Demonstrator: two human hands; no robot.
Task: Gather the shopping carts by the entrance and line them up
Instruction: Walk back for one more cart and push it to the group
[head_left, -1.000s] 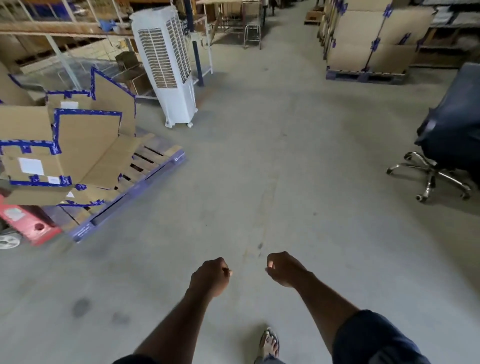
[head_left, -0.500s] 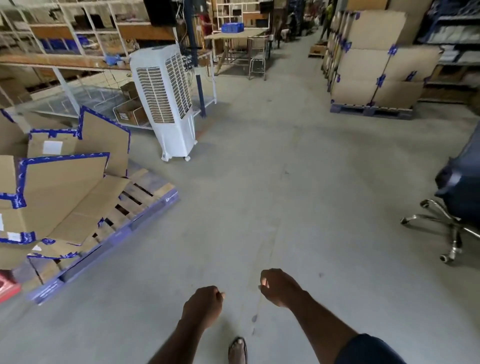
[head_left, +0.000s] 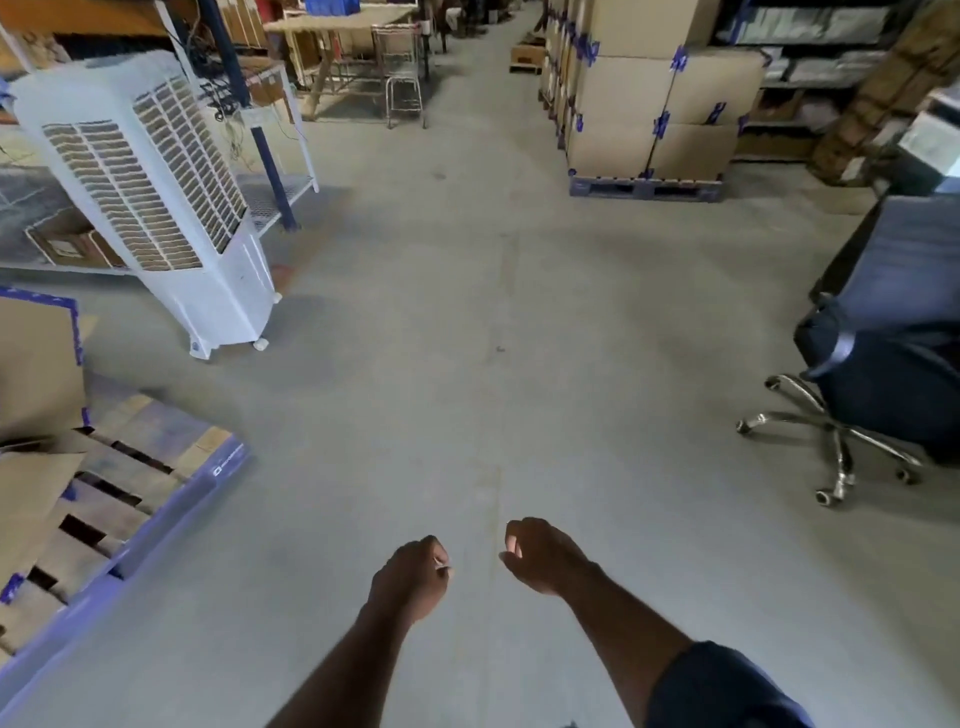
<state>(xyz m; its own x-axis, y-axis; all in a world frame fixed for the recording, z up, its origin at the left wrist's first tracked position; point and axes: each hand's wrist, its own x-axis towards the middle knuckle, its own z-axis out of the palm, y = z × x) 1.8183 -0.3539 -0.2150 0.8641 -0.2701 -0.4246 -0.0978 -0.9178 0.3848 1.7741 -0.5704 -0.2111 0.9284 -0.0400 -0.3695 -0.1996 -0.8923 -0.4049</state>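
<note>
The left hand (head_left: 410, 577) and right hand (head_left: 540, 556) are clenched on nothing. On the way to the distant cart (head_left: 404, 83), a foot may clip the pallet (head_left: 156, 467) corner or the office chair (head_left: 893, 374) legs.

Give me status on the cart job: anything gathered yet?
Done: nothing visible; no carts are lined up in view. In hand: nothing; the left hand and right hand are curled and empty over the floor. Left: everything. What looks like one wire cart stands far up the aisle by a table, untouched; no other carts show.
</note>
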